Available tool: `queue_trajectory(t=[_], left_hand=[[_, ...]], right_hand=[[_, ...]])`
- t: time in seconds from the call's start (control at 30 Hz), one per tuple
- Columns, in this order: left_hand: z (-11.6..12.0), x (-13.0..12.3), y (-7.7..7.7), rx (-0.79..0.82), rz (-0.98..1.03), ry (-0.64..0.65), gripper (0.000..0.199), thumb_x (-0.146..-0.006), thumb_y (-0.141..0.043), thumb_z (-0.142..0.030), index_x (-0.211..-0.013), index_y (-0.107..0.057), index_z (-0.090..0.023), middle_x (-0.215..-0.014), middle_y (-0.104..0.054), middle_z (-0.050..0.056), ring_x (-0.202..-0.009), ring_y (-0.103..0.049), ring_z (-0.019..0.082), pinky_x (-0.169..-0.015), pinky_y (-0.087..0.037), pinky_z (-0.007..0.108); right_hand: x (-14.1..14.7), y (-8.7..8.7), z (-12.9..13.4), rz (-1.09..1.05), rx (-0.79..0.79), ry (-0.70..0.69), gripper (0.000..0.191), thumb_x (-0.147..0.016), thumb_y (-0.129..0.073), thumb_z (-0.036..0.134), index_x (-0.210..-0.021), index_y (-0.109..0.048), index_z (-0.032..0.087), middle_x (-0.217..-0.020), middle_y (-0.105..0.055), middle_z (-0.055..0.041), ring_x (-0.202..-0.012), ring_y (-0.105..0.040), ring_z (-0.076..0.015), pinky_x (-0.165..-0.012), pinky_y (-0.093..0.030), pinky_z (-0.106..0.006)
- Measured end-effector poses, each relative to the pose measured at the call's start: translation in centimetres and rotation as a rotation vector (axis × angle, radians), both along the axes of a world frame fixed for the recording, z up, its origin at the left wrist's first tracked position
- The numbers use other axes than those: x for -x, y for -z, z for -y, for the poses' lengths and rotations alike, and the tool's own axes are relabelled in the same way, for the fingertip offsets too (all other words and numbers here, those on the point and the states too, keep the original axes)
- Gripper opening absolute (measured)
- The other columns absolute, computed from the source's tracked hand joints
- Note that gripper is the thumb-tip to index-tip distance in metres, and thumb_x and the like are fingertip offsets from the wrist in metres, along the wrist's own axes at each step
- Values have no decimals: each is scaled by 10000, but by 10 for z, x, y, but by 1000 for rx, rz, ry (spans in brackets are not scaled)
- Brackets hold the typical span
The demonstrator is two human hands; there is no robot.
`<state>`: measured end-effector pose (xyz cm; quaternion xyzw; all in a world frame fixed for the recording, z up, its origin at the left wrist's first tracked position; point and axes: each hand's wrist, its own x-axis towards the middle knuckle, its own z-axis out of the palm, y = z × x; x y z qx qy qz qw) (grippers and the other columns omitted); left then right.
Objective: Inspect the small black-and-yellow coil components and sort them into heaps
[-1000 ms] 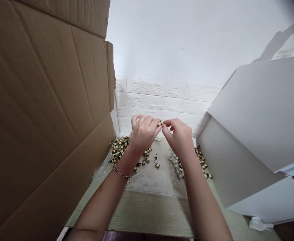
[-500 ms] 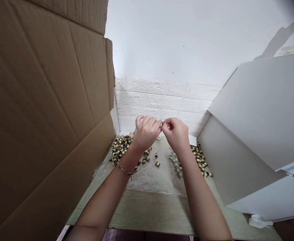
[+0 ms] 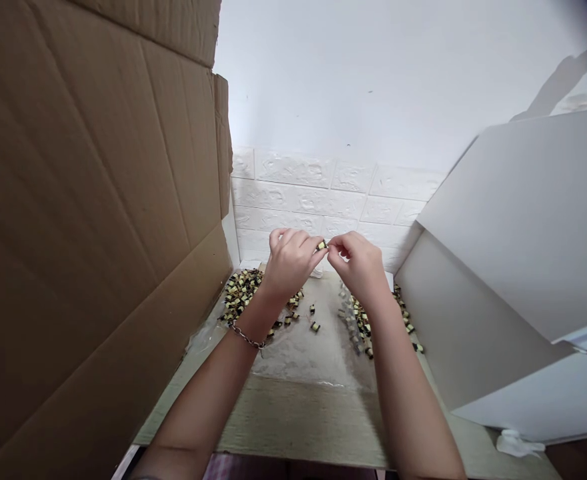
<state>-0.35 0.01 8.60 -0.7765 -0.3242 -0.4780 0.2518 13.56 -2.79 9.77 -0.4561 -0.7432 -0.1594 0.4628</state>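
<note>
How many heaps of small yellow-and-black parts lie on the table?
2: left heap, partly behind the left wrist; right heap, partly behind the right forearm. Others may be hidden.

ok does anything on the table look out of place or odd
Two small yellow-and-black coil components lie apart on the clear plastic between the larger piles, as if strayed. A crumpled white scrap sits alone on the table's right side, and the cardboard's far edge looks ragged.
</note>
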Motion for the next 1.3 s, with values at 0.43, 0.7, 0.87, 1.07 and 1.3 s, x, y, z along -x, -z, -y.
queue_trajectory(t=[0.43, 0.7, 0.87, 1.07, 1.3], left_hand=[[-3, -3, -5, 336, 313, 304, 162, -726, -605, -316, -846, -619, -207, -825, -633, -1, -793, -534, 135, -784, -331, 292], [-5, -8, -6, 834, 715, 720, 223, -674, -631, -306, -833, -631, -149, -849, -626, 33, -798, -533, 133, -766, -397, 258], [-11, -10, 0, 1206, 861, 1078, 214, -691, -621, -346, -773, -617, -149, -746, -586, 6, -714, -509, 78, -698, -381, 205], [-12, -11, 5, 1640, 967, 1298, 202, -732, -584, -362, -714, -557, -163, -661, -516, -24, -597, -476, 49, -623, -384, 193], [-6, -10, 4, 1776, 850, 1376, 174, -704, -618, -325, -695, -556, -163, -652, -511, -22, -606, -478, 57, -649, -394, 212]], right_hand=[[-8, -5, 4, -78, 23, -7, 53, -749, -495, 169, -727, -539, 187, -685, -560, 6, -606, -479, -107, -574, -368, -230], [-6, -6, 6, -77, -14, -30, 64, -753, -484, 159, -718, -529, 188, -672, -541, 9, -609, -475, -104, -573, -367, -226], [-6, -5, 3, -41, -21, -29, 69, -750, -481, 155, -713, -529, 186, -668, -533, 3, -623, -480, -113, -584, -367, -230], [-12, -9, 8, -39, 83, -39, 82, -717, -485, 140, -698, -549, 186, -632, -528, 18, -598, -473, -102, -567, -359, -217], [-23, -19, 23, -74, 213, -69, 107, -681, -477, 120, -647, -556, 185, -580, -507, 38, -559, -448, -86, -542, -337, -207]])
